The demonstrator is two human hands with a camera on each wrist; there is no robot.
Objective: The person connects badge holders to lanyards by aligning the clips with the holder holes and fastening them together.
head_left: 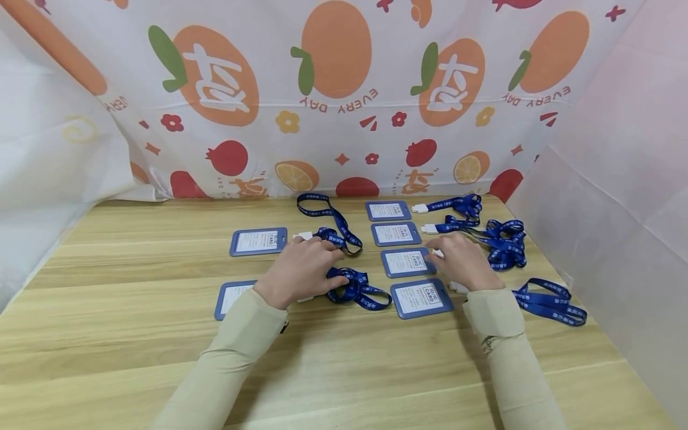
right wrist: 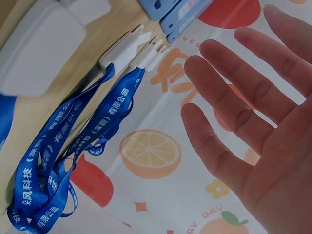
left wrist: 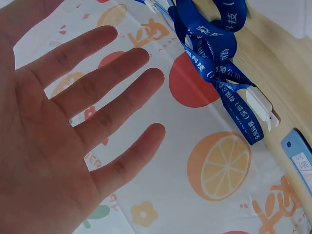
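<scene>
My left hand (head_left: pixel 302 269) hovers over two blue lanyards with its fingers spread, nothing in its grasp. One lanyard (head_left: pixel 352 286) lies just right of its thumb; the other lanyard (head_left: pixel 335 216) extends behind the fingers. Left of that hand are two blue-framed ID card holders, the back card holder (head_left: pixel 258 241) fully visible and the front card holder (head_left: pixel 230 295) partly covered by the sleeve. My right hand (head_left: pixel 461 260) is over the white lanyard clips, fingertips overlapping the edge of a card holder (head_left: pixel 403 263). The right wrist view shows its fingers (right wrist: pixel 229 112) extended and holding nothing.
Several card holders form a column at right centre, including a front one (head_left: pixel 421 298). Bunched lanyards (head_left: pixel 505 242) and a looped lanyard (head_left: pixel 553 303) lie near the table's right edge. A fruit-print curtain (head_left: pixel 333 131) hangs behind the wooden table (head_left: pixel 134 358).
</scene>
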